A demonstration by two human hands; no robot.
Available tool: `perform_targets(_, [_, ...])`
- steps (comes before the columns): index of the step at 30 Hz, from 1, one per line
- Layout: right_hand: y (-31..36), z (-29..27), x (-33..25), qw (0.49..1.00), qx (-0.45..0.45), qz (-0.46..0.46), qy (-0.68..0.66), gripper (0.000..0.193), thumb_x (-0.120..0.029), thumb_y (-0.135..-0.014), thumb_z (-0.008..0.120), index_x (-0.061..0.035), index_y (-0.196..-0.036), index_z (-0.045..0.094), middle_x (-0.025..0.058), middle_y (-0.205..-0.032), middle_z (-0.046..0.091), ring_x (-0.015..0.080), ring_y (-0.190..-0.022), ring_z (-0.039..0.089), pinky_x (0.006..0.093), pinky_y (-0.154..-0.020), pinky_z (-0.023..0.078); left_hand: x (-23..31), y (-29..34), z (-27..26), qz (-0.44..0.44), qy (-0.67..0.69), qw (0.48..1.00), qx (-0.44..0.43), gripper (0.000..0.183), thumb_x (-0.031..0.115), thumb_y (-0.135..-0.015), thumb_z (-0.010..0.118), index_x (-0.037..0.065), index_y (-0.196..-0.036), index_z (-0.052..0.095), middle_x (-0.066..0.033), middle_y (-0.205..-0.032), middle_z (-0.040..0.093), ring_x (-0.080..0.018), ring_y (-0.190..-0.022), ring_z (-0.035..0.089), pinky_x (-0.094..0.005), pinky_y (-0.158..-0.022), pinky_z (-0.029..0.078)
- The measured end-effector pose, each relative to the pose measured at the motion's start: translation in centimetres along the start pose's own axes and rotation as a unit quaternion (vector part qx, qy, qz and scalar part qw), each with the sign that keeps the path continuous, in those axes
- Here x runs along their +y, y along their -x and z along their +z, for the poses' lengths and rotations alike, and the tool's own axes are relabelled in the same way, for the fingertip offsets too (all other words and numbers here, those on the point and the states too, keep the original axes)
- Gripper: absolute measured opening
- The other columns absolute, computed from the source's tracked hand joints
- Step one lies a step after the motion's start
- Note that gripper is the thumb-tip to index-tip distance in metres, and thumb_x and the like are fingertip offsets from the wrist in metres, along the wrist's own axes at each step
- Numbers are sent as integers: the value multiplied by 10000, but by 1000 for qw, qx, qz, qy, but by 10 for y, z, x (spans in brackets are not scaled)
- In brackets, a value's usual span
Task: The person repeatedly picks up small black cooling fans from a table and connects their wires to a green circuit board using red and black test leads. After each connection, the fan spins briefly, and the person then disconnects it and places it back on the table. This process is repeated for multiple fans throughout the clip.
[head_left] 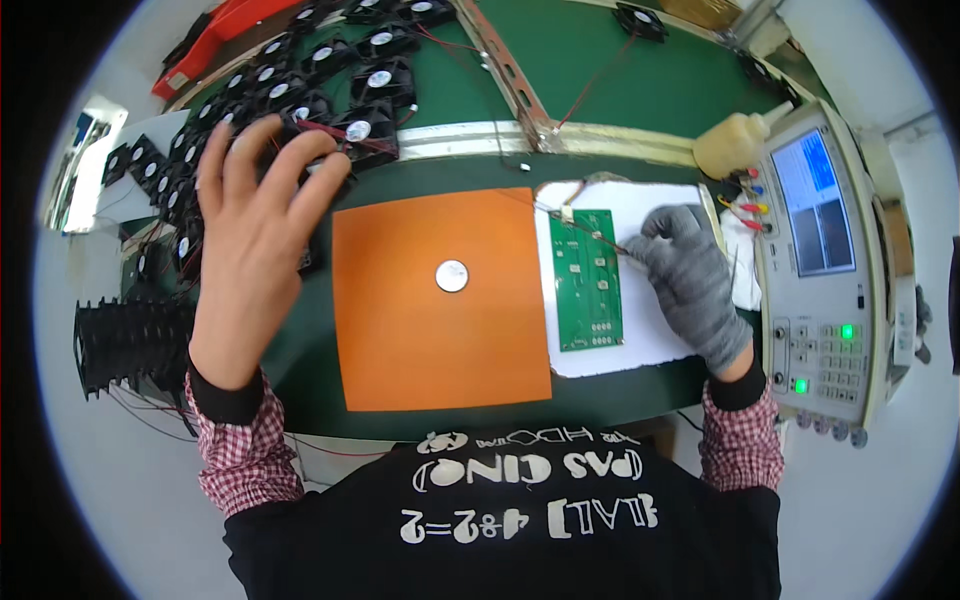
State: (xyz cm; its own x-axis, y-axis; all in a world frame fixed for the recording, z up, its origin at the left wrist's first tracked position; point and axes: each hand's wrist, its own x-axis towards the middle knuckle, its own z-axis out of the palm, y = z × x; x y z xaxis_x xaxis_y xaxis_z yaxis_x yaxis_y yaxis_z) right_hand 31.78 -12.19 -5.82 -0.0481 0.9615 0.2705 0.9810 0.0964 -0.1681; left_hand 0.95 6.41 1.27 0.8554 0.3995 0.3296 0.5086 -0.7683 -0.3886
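My left hand [250, 210], bare, is over the black fans at the left, its fingers spread and bent. A black fan [368, 132] with a white round label lies just beyond its fingertips, and other fans are partly hidden under the hand. In a grey glove, my right hand [685, 275] pinches a thin dark wire [600, 238] at the right edge of a green circuit board [588, 310]. That wire runs toward a white connector [567, 213] at the board's top. The board lies on a white sheet [650, 340].
An orange mat [440, 350] with a round white disc [451, 276] covers the middle. At right stand a bench instrument [820, 260] with a lit screen and a yellowish bottle [730, 147]. A metal rail [450, 141] crosses behind. Black fans are stacked [130, 345] at far left.
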Motion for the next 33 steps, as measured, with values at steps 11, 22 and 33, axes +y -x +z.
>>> perform_targets(11, [-2,41,0,884,42,149,-440,165,-63,-742,779,-20,-887,711,50,-879,632,177,-862,636,294,-806,514,61,4,34,97,296,950,-13,501,-27,-744,636,125,-1218,584,-119,-1373,490,-313,-1245,487,-435,-1060,381])
perform_targets(22, [-3,50,7,914,-6,109,-390,185,-79,-711,796,-23,-865,711,76,-905,611,225,-913,615,335,-869,499,83,15,35,20,400,916,-23,973,278,-508,898,26,-1349,478,-162,-1214,537,-364,-1114,491,-462,-971,374])
perform_targets(33, [0,52,10,916,26,77,-392,174,-89,-714,800,-38,-806,661,73,-841,571,236,-823,599,341,-764,501,58,35,-14,54,983,-10,-178,528,425,-987,473,-95,-1070,506,-325,-866,622,-436,-733,638,-566,-599,538])
